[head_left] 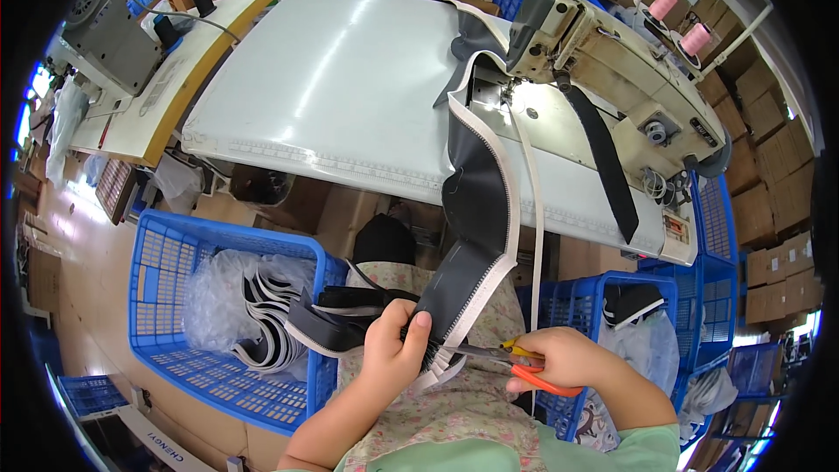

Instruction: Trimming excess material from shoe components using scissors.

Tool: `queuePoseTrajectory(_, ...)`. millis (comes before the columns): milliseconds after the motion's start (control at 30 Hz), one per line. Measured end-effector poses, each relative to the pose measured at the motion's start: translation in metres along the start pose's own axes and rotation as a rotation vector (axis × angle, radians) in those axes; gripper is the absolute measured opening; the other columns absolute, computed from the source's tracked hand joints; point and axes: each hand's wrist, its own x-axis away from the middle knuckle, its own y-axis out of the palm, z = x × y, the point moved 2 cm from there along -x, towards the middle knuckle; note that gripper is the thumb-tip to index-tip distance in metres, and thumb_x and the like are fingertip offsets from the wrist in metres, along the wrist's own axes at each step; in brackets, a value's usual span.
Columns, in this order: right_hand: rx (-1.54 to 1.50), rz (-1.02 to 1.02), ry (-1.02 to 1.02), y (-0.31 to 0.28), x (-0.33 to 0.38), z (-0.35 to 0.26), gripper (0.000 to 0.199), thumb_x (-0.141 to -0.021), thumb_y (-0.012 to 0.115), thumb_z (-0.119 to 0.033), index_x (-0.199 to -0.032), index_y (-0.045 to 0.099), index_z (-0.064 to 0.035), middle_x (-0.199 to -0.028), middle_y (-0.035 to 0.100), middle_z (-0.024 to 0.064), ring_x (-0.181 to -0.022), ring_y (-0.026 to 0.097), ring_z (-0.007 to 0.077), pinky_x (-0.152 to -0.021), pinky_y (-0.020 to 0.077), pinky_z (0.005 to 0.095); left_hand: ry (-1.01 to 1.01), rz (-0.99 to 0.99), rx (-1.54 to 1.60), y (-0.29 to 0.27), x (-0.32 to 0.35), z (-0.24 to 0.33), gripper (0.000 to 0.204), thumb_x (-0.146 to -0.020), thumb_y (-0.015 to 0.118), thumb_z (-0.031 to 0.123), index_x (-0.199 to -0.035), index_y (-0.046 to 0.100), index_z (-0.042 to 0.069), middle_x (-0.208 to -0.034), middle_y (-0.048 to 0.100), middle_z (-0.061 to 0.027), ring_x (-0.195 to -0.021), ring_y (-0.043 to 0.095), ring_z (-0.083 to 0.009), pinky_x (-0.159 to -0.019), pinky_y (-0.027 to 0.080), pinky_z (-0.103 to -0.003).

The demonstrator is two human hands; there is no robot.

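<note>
Head view: at about six o'clock, the left hand (395, 351) is clenched around a dark grey fabric strip (476, 210) with a white zipper-like edge, thumb pressed on top of it. The strip runs up toward twelve o'clock, over the edge of the white sewing table (332, 87), to the needle area of the cream sewing machine (603, 57) at one o'clock. Just to the three o'clock side of the left hand, the right hand (568, 357) grips orange-handled scissors (516, 365), their blades pointing toward the strip's lower end beside the left hand's fingers. At eight o'clock stands a blue plastic basket (175, 297) holding a clear bag of similar pieces. Another blue basket (577, 297) sits at four o'clock.
</note>
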Motion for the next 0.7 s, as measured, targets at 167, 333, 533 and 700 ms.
queuePoseTrajectory(167,0.009,0.042,-0.015,0.002,-0.001,0.001,0.061,-0.067,0.065,-0.062,-0.071,0.056,-0.0011,-0.056,0.050,0.0127,-0.054,0.053,0.0320,-0.050,0.0409,0.0366,0.020,0.010,-0.015,-0.001,0.001,0.000,0.022,-0.089,0.054,0.021,-0.081,0.052,0.000,-0.063,0.055,-0.0113,-0.055,0.052,-0.0207,-0.053,0.042,-0.030)
queuePoseTrajectory(333,-0.104,-0.069,0.157,0.001,0.001,-0.001,0.063,-0.064,0.068,-0.061,-0.059,0.053,-0.0010,-0.049,0.047,0.0121,-0.046,0.047,0.0292,-0.046,0.0381,0.0344,0.036,0.007,-0.030,-0.001,0.000,-0.002,0.021,-0.088,0.054,0.021,-0.081,0.052,0.000,-0.062,0.055,-0.0119,-0.054,0.053,-0.0227,-0.053,0.042,-0.031)
queuePoseTrajectory(533,-0.019,-0.176,0.178,-0.035,0.019,0.003,0.053,-0.066,0.073,-0.052,-0.059,0.055,-0.0033,-0.050,0.046,0.0075,-0.047,0.043,0.0217,-0.048,0.0374,0.0302,0.006,0.057,-0.032,-0.009,0.000,-0.006,0.022,-0.087,0.055,0.021,-0.079,0.052,0.001,-0.061,0.053,-0.0125,-0.053,0.052,-0.0224,-0.051,0.041,-0.031)
queuePoseTrajectory(700,-0.239,0.486,0.092,-0.091,-0.010,0.015,0.040,-0.073,0.072,-0.039,-0.066,0.055,-0.0031,-0.057,0.050,0.0013,-0.053,0.044,0.0113,-0.052,0.0390,0.0286,-0.044,0.070,0.076,-0.024,0.019,-0.014,0.023,-0.088,0.054,0.020,-0.077,0.052,0.001,-0.058,0.052,-0.0050,-0.053,0.047,-0.0114,-0.050,0.039,-0.028)
